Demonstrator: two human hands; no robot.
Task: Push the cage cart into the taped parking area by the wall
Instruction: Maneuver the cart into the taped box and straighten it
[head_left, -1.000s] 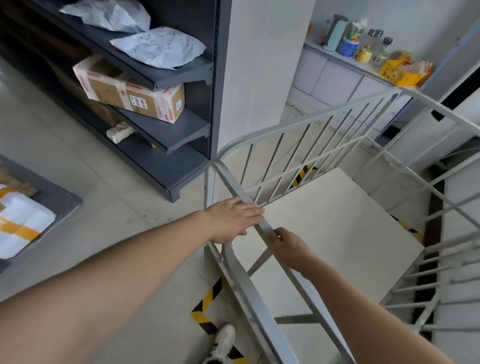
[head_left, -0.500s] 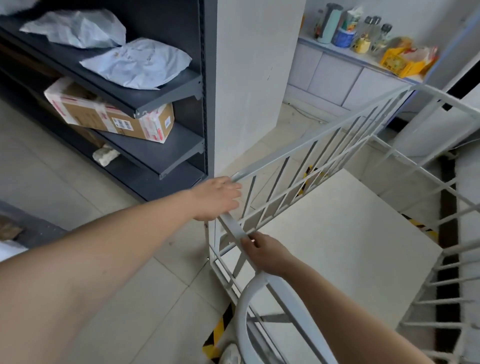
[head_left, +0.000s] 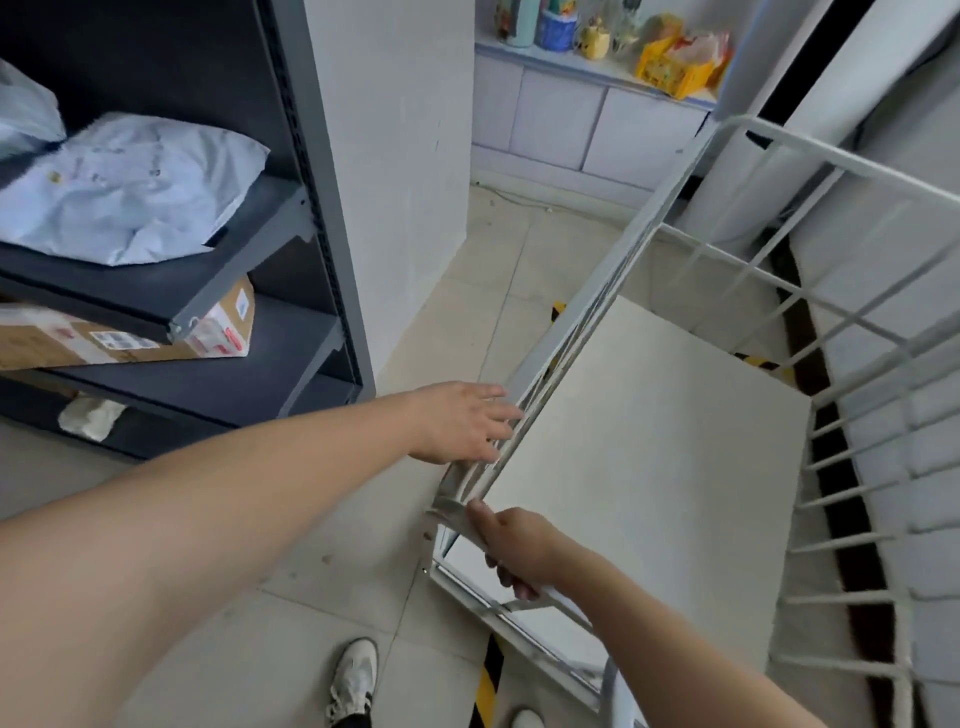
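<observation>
Cage cart (head_left: 649, 457) fills the right of the frame, partly over the striped floor tape (head_left: 488, 680). Left hand (head_left: 462, 421) lies flat, fingers straight and together, against the side rail; right hand (head_left: 519, 551) wraps the near rail. Best to push evenly, steering clear of the pillar (head_left: 395, 171).

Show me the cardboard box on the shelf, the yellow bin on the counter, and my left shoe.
cardboard box (head_left: 221, 332), head view, taped end face.
yellow bin (head_left: 670, 73), head view, front wall.
left shoe (head_left: 356, 675), head view, toe top.

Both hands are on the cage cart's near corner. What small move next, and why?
Probably keep easing the cage cart forward toward the wall: the right hand grips its rail, the left hand rests open on the side, and yellow-black tape shows under its near edge.
</observation>
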